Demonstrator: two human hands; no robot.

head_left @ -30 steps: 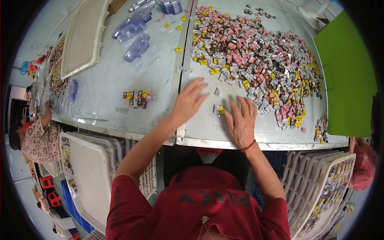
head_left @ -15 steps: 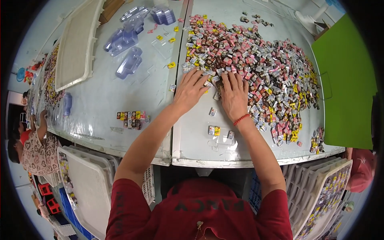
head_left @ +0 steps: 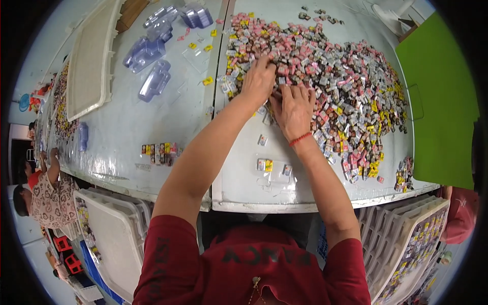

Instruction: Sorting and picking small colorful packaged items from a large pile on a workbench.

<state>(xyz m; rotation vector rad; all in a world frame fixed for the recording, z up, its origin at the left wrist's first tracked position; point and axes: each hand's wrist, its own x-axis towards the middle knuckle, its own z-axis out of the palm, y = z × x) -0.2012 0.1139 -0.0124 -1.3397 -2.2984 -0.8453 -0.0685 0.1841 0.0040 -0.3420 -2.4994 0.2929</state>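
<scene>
A wide heap of tiny box-shaped pieces (head_left: 335, 86) in pink, brown, silver and yellow covers much of the table. My left hand (head_left: 260, 80) is over the heap's left part, fingers bent and apart, their tips among the pieces. Just to its right, my right hand (head_left: 295, 109) rests on the heap's near edge with fingers spread, a red bracelet at the wrist. Both hands look open, though what lies under the fingertips is hidden. Nearer me, a clear plastic tray (head_left: 277, 175) holds a few pieces. One loose silver piece (head_left: 263, 140) lies between tray and heap.
Blue-tinted clear plastic shells (head_left: 155, 81) lie at the back left. A row of small pieces (head_left: 158, 152) stands left of the table seam. White trays (head_left: 122, 244) are stacked below the table's left edge, more trays (head_left: 406, 244) at right. Another person (head_left: 53, 195) works far left.
My left hand has moved forward and slightly right, deeper over the heap, its fingers more bent. My right hand stays at the near edge, shifted slightly. The whole view has shifted a little.
</scene>
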